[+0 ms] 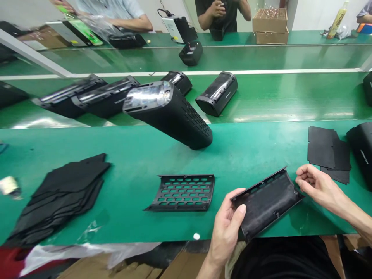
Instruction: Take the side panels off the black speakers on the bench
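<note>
My left hand (228,221) grips the near end of a curved black perforated speaker grille (267,203), whose inner face is lined with dark mesh. My right hand (321,188) is open, its curled fingertips at or very close to the grille's far end. Another black grille (183,192) lies flat on the green bench top (130,155) just left of my hands. A stack of black sheets (61,197) lies further left, and a smaller pile of black sheets (327,151) lies beyond my right hand.
A long black cylindrical speaker body (171,116) rests across the bench's far edge, with similar bodies (217,93) behind it. A second green bench runs beyond, with a co-worker's hands (217,9) and cardboard boxes (270,27). Plastic film (87,252) hangs over the near edge.
</note>
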`<state>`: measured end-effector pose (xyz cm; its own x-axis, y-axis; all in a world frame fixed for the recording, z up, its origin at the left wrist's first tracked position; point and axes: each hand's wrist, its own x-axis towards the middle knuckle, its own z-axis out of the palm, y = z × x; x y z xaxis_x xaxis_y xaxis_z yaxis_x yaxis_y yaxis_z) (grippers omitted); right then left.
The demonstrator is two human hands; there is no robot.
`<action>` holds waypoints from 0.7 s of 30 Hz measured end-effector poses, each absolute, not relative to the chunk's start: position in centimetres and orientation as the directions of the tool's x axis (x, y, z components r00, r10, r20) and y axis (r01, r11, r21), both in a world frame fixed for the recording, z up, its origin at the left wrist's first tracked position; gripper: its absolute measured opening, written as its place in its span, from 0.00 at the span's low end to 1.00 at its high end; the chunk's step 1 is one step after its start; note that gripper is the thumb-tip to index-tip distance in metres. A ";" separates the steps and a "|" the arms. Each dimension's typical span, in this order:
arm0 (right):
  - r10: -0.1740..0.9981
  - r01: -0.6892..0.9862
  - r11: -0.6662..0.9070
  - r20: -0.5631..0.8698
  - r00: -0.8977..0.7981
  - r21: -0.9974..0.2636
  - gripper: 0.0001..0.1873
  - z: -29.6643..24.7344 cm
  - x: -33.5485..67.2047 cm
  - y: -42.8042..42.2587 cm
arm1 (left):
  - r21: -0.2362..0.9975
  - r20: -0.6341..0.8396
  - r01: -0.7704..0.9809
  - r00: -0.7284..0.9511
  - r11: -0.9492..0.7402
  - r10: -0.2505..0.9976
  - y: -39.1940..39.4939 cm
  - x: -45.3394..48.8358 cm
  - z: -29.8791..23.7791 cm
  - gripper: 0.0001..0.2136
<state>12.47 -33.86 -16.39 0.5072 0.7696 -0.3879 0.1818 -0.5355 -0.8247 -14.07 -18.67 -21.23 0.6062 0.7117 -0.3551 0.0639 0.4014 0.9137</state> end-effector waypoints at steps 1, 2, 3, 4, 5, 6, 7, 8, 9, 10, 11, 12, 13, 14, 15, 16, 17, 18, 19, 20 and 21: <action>0.760 0.126 -0.552 -0.436 0.482 -0.824 0.14 -16.2 12.8 -33.7 | 0.911 -0.358 0.056 0.604 0.409 0.712 -18.6 -14.1 -21.3 0.27; 0.751 0.076 -0.576 -0.490 0.444 -0.814 0.18 -16.0 13.0 -33.5 | 0.907 -0.361 0.049 0.603 0.419 0.712 -18.6 -14.1 -21.3 0.27; 0.743 0.038 -0.601 -0.541 0.393 -0.798 0.22 -15.8 13.2 -33.2 | 0.902 -0.366 0.043 0.605 0.430 0.707 -18.6 -14.0 -21.3 0.27; 0.738 0.013 -0.624 -0.583 0.341 -0.781 0.26 -15.6 13.4 -33.0 | 0.896 -0.372 0.037 0.609 0.443 0.701 -18.6 -14.0 -21.3 0.27; 0.734 -0.001 -0.641 -0.613 0.292 -0.768 0.28 -15.5 13.5 -32.8 | 0.890 -0.377 0.032 0.613 0.455 0.694 -18.5 -13.9 -21.3 0.27; 0.733 -0.011 -0.653 -0.635 0.245 -0.758 0.30 -15.4 13.6 -32.6 | 0.885 -0.381 0.027 0.617 0.466 0.688 -18.5 -13.9 -21.3 0.27; 0.732 -0.021 -0.661 -0.651 0.203 -0.750 0.30 -15.4 13.6 -32.4 | 0.881 -0.384 0.025 0.621 0.473 0.683 -18.5 -13.8 -21.3 0.28; 0.731 -0.034 -0.667 -0.662 0.168 -0.745 0.30 -15.5 13.5 -32.4 | 0.880 -0.386 0.026 0.623 0.475 0.680 -18.5 -13.7 -21.2 0.28; 0.731 -0.044 -0.667 -0.665 0.156 -0.744 0.30 -15.6 13.5 -32.4 | 0.883 -0.385 0.030 0.619 0.469 0.685 -18.5 -13.7 -21.1 0.28; 0.737 -0.039 -0.658 -0.653 0.173 -0.752 0.29 -15.7 13.3 -32.4 | 0.890 -0.380 0.036 0.611 0.454 0.695 -18.5 -13.6 -21.0 0.28; 0.746 -0.001 -0.644 -0.628 0.221 -0.765 0.26 -15.8 13.2 -32.5 | 0.901 -0.371 0.047 0.600 0.431 0.709 -18.6 -13.6 -20.8 0.28; 0.756 0.078 -0.629 -0.586 0.291 -0.773 0.22 -15.9 13.1 -32.5 | 0.915 -0.356 0.059 0.583 0.399 0.730 -18.8 -13.5 -20.6 0.27; 0.768 0.188 -0.615 -0.527 0.364 -0.766 0.18 -15.9 12.9 -32.6 | 0.929 -0.339 0.072 0.561 0.363 0.756 -19.0 -13.4 -20.4 0.27; 0.781 0.310 -0.601 -0.461 0.421 -0.736 0.15 -15.9 12.8 -32.6 | 0.942 -0.318 0.086 0.536 0.325 0.782 -19.2 -13.4 -20.3 0.26; 0.795 0.420 -0.589 -0.405 0.451 -0.690 0.13 -15.9 12.6 -32.6 | 0.952 -0.298 0.101 0.512 0.288 0.806 -19.4 -13.4 -20.2 0.25; 0.808 0.503 -0.579 -0.368 0.461 -0.642 0.13 -15.9 12.4 -32.5 | 0.960 -0.278 0.117 0.493 0.253 0.824 -19.6 -13.4 -20.2 0.24; 0.819 0.555 -0.567 -0.346 0.458 -0.609 0.12 -15.9 12.2 -32.3 | 0.967 -0.256 0.131 0.483 0.220 0.837 -19.8 -13.5 -20.3 0.24; 0.832 0.585 -0.550 -0.329 0.448 -0.595 0.11 -15.9 12.1 -32.2 | 0.971 -0.237 0.142 0.484 0.192 0.842 -19.9 -13.5 -20.4 0.23; 0.843 0.603 -0.533 -0.312 0.438 -0.593 0.10 -15.9 11.9 -32.1 | 0.974 -0.222 0.151 0.495 0.169 0.840 -20.0 -13.6 -20.6 0.23; 0.853 0.613 -0.516 -0.291 0.434 -0.598 0.09 -15.8 11.7 -32.1 | 0.976 -0.211 0.158 0.504 0.151 0.837 -20.0 -13.7 -20.9 0.23; 0.861 0.617 -0.498 -0.263 0.435 -0.610 0.09 -15.8 11.6 -32.0 | 0.977 -0.206 0.162 0.510 0.142 0.835 -19.9 -13.8 -21.1 0.24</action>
<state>11.59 -32.04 -15.81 0.4348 0.8613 -0.2630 0.6166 -0.4976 -0.6101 -13.80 -19.93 -21.09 0.5104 0.8349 -0.2062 0.1616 0.1424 0.9765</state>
